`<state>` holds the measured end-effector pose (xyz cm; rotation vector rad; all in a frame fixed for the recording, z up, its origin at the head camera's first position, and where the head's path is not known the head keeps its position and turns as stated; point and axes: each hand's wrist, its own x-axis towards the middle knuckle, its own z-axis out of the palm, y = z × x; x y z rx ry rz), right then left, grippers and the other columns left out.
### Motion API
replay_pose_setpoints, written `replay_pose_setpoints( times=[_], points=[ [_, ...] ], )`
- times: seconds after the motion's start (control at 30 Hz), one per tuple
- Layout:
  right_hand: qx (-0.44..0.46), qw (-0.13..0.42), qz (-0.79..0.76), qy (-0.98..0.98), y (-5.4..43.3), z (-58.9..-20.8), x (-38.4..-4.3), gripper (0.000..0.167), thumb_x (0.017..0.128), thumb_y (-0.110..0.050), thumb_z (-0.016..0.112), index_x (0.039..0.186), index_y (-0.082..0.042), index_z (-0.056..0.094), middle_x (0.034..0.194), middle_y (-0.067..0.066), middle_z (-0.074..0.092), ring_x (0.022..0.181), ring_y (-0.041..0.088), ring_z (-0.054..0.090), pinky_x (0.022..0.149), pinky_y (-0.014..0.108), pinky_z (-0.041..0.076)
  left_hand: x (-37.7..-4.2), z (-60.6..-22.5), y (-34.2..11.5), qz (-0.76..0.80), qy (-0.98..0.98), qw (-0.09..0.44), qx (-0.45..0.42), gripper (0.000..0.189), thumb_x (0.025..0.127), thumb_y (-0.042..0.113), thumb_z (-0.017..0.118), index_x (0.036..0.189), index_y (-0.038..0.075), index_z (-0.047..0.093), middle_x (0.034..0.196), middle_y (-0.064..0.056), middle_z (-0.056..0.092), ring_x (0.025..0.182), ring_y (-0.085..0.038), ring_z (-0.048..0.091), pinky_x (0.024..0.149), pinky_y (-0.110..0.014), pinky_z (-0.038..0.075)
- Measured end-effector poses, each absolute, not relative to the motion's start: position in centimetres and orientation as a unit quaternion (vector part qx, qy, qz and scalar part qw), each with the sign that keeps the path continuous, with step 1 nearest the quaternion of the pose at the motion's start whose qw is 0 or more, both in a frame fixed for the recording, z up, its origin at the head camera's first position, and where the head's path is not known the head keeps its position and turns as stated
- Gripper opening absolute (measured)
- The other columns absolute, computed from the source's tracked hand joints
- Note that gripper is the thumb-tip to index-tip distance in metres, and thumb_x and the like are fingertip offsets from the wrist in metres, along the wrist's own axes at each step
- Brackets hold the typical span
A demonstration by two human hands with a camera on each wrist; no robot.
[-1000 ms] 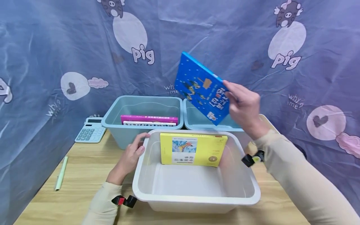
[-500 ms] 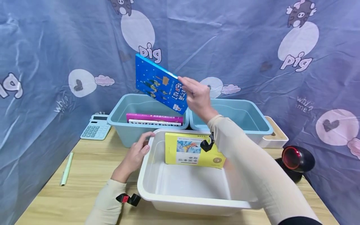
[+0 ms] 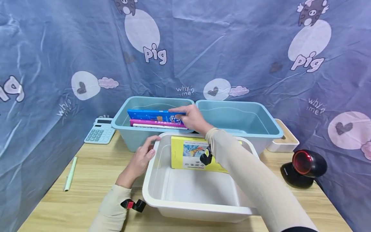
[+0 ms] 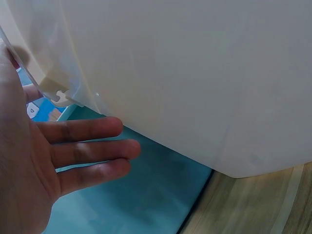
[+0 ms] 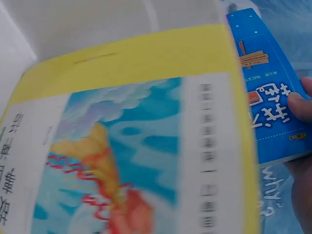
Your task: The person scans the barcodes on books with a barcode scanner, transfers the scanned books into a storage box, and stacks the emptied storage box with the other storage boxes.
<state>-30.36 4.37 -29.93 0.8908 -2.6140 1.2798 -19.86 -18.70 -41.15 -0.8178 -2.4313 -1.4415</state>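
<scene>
My right hand (image 3: 192,117) pinches a blue book (image 3: 145,115) by its right end and upper edge. The book stands in the left blue bin (image 3: 123,128), behind a magenta-spined book (image 3: 156,123) and a white-edged one. In the right wrist view, the thumb lies on the blue cover. My left hand (image 3: 141,159) rests at the left rim of the white bin (image 3: 200,207). Three of its fingers (image 4: 97,151) reach out straight below that rim in the left wrist view. A yellow book (image 3: 177,154) leans on the white bin's far wall, partly hidden by my right forearm.
A second blue bin (image 3: 240,132) stands at the back right, beside a wood-topped white box (image 3: 283,141). A black device with a red ring (image 3: 308,164) sits at right. At left lie a calculator (image 3: 99,131) and a green pen (image 3: 70,174). A patterned curtain (image 3: 243,45) hangs behind.
My right hand has carried the blue book leftward and down from the air into the left blue bin. My left hand has stayed at the white bin's rim.
</scene>
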Motion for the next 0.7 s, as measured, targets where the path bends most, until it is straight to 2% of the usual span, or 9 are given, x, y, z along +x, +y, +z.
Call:
replay_pose_setpoints(
  times=[0.13, 0.2, 0.23, 0.3, 0.37, 0.4, 0.53, 0.7],
  points=[
    [0.290, -0.002, 0.379, -0.879, 4.55, -30.59, -30.49, 0.036, 0.098, -0.002, 0.059, 0.125, -0.020, 0.073, 0.124, 0.009, 0.072, 0.052, 0.016, 0.034, 0.048, 0.025, 0.031, -19.88, -41.15, -18.57, -0.487, -0.821, 0.103, -0.278, 0.038, 0.105, 0.024, 0.037, 0.142, 0.018, 0.038, 0.118, -0.024, 0.070, 0.092, -0.031, 0.073, 0.064, -0.023, 0.060],
    [0.292, -0.024, 0.357, -0.887, 4.65, -30.80, -30.59, 0.034, 0.099, -0.009, 0.059, 0.129, -0.020, 0.070, 0.126, 0.006, 0.072, 0.061, 0.016, 0.049, 0.058, 0.025, 0.044, -19.91, -41.19, -18.56, -0.487, -0.821, 0.104, -0.279, 0.038, 0.104, 0.024, 0.037, 0.142, 0.017, 0.039, 0.118, -0.024, 0.070, 0.091, -0.031, 0.073, 0.064, -0.024, 0.060],
    [0.293, -0.035, 0.348, -0.890, 4.72, -30.87, -30.62, 0.034, 0.100, -0.013, 0.059, 0.132, -0.019, 0.068, 0.129, 0.006, 0.070, 0.070, 0.017, 0.058, 0.067, 0.027, 0.051, -19.92, -41.22, -18.55, -0.487, -0.821, 0.103, -0.279, 0.038, 0.104, 0.024, 0.037, 0.142, 0.017, 0.039, 0.117, -0.024, 0.070, 0.092, -0.031, 0.073, 0.065, -0.024, 0.060],
    [0.290, -0.060, 0.341, -0.892, 4.83, -30.92, -30.59, 0.038, 0.102, -0.025, 0.058, 0.139, -0.018, 0.062, 0.139, 0.003, 0.064, 0.104, 0.019, 0.067, 0.093, 0.034, 0.055, -19.93, -41.25, -18.54, -0.486, -0.822, 0.100, -0.279, 0.038, 0.104, 0.024, 0.037, 0.142, 0.018, 0.038, 0.118, -0.023, 0.070, 0.092, -0.029, 0.072, 0.065, -0.024, 0.060],
    [0.289, -0.075, 0.330, -0.896, 4.88, -30.91, -30.54, 0.048, 0.103, -0.041, 0.054, 0.144, -0.017, 0.056, 0.146, 0.003, 0.058, 0.134, 0.020, 0.055, 0.114, 0.042, 0.044, -19.99, -41.32, -18.56, -0.486, -0.822, 0.100, -0.279, 0.038, 0.105, 0.024, 0.037, 0.142, 0.018, 0.038, 0.117, -0.023, 0.070, 0.092, -0.028, 0.072, 0.066, -0.025, 0.060],
    [0.291, -0.079, 0.324, -0.897, 4.89, -30.88, -30.50, 0.053, 0.103, -0.046, 0.050, 0.146, -0.016, 0.054, 0.149, 0.003, 0.056, 0.140, 0.022, 0.049, 0.117, 0.045, 0.039, -20.02, -41.36, -18.56, -0.486, -0.822, 0.100, -0.280, 0.038, 0.105, 0.024, 0.037, 0.142, 0.018, 0.038, 0.116, -0.023, 0.071, 0.092, -0.028, 0.072, 0.065, -0.025, 0.060],
    [0.292, -0.091, 0.299, -0.904, 4.99, -30.76, -30.40, 0.065, 0.103, -0.061, 0.037, 0.150, -0.018, 0.049, 0.153, 0.002, 0.051, 0.145, 0.023, 0.044, 0.121, 0.047, 0.032, -20.10, -41.46, -18.67, -0.487, -0.818, 0.111, -0.286, 0.039, 0.104, 0.024, 0.037, 0.141, 0.016, 0.039, 0.112, -0.024, 0.071, 0.088, -0.027, 0.073, 0.063, -0.025, 0.060],
    [0.275, -0.095, 0.289, -0.912, 5.16, -29.99, -30.25, 0.071, 0.100, -0.068, 0.036, 0.154, -0.023, 0.043, 0.153, -0.001, 0.051, 0.144, 0.021, 0.044, 0.122, 0.048, 0.032, -20.01, -41.38, -18.93, -0.489, -0.818, 0.106, -0.284, 0.039, 0.104, 0.026, 0.037, 0.142, 0.016, 0.038, 0.115, -0.025, 0.070, 0.090, -0.030, 0.073, 0.063, -0.025, 0.060]
  ],
)
